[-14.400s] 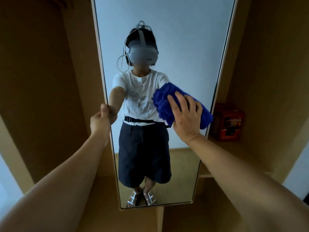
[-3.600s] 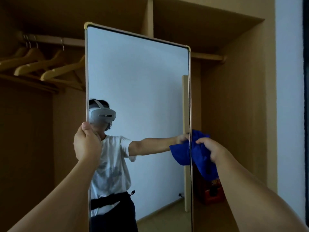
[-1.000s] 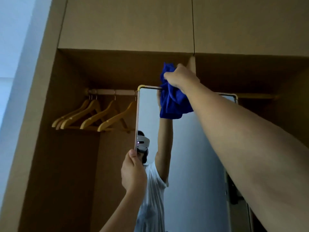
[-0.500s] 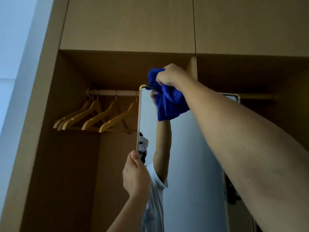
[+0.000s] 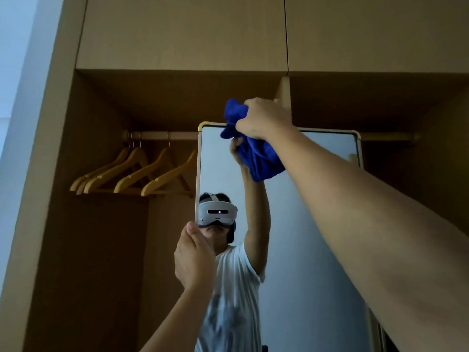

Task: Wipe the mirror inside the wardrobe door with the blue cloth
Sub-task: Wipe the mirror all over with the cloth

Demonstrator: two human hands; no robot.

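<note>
The tall mirror [image 5: 312, 224] with a thin gold frame stands in front of the open wardrobe, its top edge just below the clothes rail. My right hand [image 5: 264, 118] is raised to the mirror's top left part and grips the bunched blue cloth [image 5: 261, 158], which hangs against the glass and over the top edge. My left hand [image 5: 194, 255] grips the mirror's left edge about halfway up the view. The mirror reflects a person with a headset and one raised arm.
Several wooden hangers [image 5: 134, 174] hang on a rail [image 5: 162, 135] to the left of the mirror. Closed upper cabinet doors [image 5: 182, 31] sit above the wardrobe opening. A vertical divider panel [image 5: 285, 92] stands behind my right hand. A pale wall [image 5: 15, 72] is at far left.
My right hand has slid the blue cloth along the mirror's top edge, first left toward the corner and then back right. My left hand keeps hold of the left edge.
</note>
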